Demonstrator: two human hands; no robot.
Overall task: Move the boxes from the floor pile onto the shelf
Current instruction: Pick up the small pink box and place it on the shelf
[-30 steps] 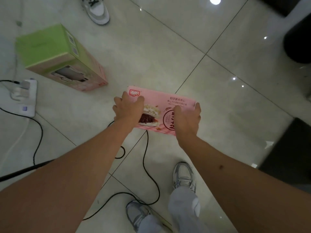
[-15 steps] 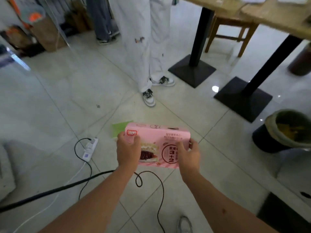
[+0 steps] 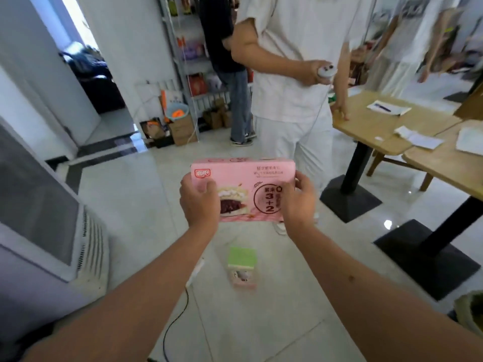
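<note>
I hold a flat pink snack box [image 3: 243, 173] up in front of me with both hands, its printed face towards me. My left hand [image 3: 200, 202] grips its left end and my right hand [image 3: 298, 202] grips its right end. Below it, on the pale tiled floor, lies a green and pink box [image 3: 241, 267]. A metal shelf [image 3: 190, 64] with packaged goods stands at the back, past the white wall.
A person in white [image 3: 295, 74] stands just behind the box, another person in jeans [image 3: 239, 100] by the shelf. Wooden tables [image 3: 376, 126] on black pedestal bases [image 3: 350, 199] fill the right. A grey cabinet [image 3: 39, 210] is at my left. A black cable [image 3: 172, 325] runs over the floor.
I have lifted the pink box from the floor to chest height and my view has tilted up from the floor to the room. The green box stays on the floor.
</note>
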